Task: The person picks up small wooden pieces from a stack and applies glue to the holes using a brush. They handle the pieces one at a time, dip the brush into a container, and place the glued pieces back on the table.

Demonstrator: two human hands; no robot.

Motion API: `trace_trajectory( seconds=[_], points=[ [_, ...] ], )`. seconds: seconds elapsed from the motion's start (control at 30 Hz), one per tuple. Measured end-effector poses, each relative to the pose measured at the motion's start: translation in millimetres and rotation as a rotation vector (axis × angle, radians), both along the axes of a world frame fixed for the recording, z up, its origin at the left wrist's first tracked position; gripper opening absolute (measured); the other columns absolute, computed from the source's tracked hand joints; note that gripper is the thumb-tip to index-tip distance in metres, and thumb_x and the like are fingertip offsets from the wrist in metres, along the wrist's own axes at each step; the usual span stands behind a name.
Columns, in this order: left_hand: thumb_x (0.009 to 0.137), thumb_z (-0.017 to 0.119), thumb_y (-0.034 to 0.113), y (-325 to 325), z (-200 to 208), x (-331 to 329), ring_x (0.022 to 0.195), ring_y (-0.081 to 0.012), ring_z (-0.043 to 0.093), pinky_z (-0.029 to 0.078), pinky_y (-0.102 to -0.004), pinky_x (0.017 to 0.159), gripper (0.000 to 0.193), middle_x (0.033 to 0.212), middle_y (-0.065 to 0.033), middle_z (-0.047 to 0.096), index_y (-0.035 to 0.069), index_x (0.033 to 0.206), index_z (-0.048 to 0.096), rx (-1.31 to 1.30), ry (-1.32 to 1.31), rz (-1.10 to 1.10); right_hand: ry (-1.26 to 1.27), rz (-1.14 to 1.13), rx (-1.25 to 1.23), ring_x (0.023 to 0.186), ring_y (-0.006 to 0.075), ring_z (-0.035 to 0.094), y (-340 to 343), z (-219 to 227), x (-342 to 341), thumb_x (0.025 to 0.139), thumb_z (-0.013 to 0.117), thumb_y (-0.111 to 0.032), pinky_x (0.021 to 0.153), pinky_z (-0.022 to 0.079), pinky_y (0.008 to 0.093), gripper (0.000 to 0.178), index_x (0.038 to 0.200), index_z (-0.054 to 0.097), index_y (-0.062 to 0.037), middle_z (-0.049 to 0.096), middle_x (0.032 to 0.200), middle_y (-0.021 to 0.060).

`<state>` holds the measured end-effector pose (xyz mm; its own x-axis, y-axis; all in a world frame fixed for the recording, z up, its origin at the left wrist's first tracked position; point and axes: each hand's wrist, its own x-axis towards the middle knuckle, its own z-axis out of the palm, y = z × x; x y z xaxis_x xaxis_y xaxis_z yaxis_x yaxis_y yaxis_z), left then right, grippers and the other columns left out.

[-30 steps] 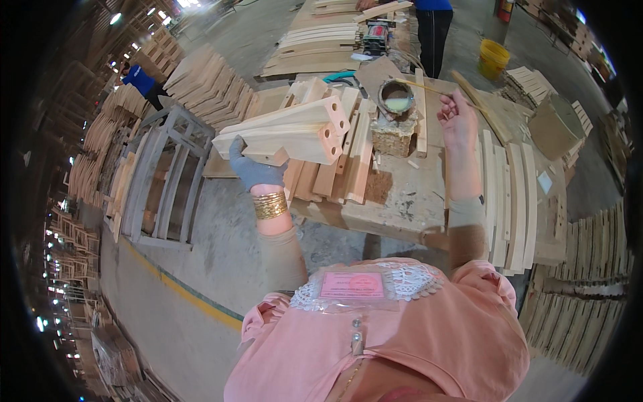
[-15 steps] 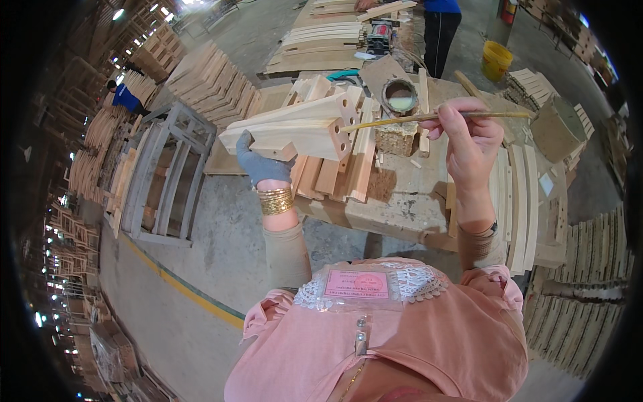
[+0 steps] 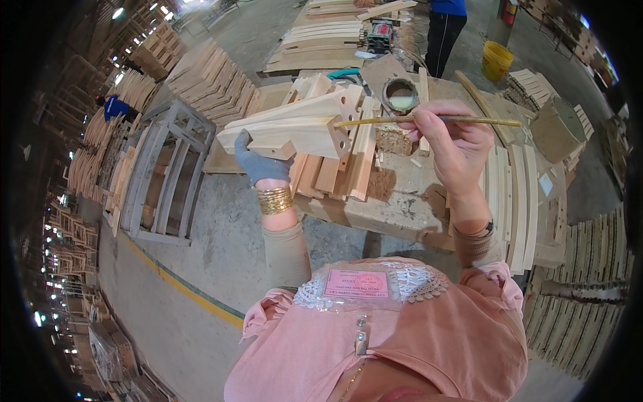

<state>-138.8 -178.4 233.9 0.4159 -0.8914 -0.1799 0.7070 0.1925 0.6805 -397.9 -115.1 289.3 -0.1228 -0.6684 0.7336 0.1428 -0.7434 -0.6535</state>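
Stacked wooden parts fill the workshop floor around a rough, glue-stained table (image 3: 402, 208). On it stands a glue pot (image 3: 400, 99) just behind the work. The gloved left hand (image 3: 258, 161) is closed from below around a pale wooden frame part (image 3: 295, 127), holding it raised over the table with its drilled end face turned toward the right. The right hand (image 3: 452, 144) pinches a thin stick (image 3: 429, 120), its tip at one of the holes. To do this step well, hold the part steady, guide the tip squarely into each hole, coat the wall evenly, and avoid drips on the outer face.
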Motion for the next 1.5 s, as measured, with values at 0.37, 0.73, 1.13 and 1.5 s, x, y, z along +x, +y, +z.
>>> trace_trajectory(
  seconds=[0.37, 0.73, 1.13, 1.5],
  points=[
    [0.075, 0.053, 0.043, -7, -6, 6, 0.1, -0.0287, 0.051, 0.045, -0.044, 0.079, 0.056, 0.113, -0.0111, 0.052, 0.009, 0.119, 0.046, -0.086, 0.007, -0.043, -0.106, -0.077, 0.034, 0.063, 0.0113, 0.061, 7, 3, 0, 0.084, 0.06, -0.002, 0.054, 0.048, 0.0199, 0.007, 0.086, 0.062, 0.0049, 0.064, 0.07, 0.01],
    [0.075, 0.053, 0.039, -6, -6, 5, 0.105, -0.0284, 0.05, 0.043, -0.0443, 0.085, 0.055, 0.118, -0.011, 0.051, 0.009, 0.121, 0.046, -0.061, 0.088, -0.042, -0.307, -0.306, 0.157, 0.068, 0.0141, 0.063, -65, -32, -54, 0.087, 0.059, -0.01, 0.059, 0.048, 0.0208, 0.015, 0.092, 0.061, 0.0045, 0.064, 0.076, 0.0115],
    [0.076, 0.049, 0.04, -9, -4, 1, 0.111, -0.0328, 0.047, 0.039, -0.0537, 0.088, 0.053, 0.119, -0.0132, 0.05, 0.009, 0.119, 0.048, -0.007, 0.012, 0.003, 0.703, -0.793, 0.383, 0.063, 0.032, 0.06, -147, -120, -64, 0.078, 0.063, -0.037, 0.058, 0.047, 0.0382, 0.034, 0.071, 0.068, -0.0042, 0.061, 0.064, 0.015],
    [0.075, 0.048, 0.038, -7, -5, 8, 0.112, -0.0355, 0.047, 0.037, -0.0554, 0.091, 0.055, 0.121, -0.0158, 0.049, 0.007, 0.121, 0.046, -0.023, 0.011, 0.037, 0.489, -0.715, 0.292, 0.054, 0.0268, 0.059, -138, -122, -66, 0.08, 0.064, -0.03, 0.053, 0.045, 0.034, 0.033, 0.068, 0.066, 0.0007, 0.062, 0.063, 0.016]
  ],
)
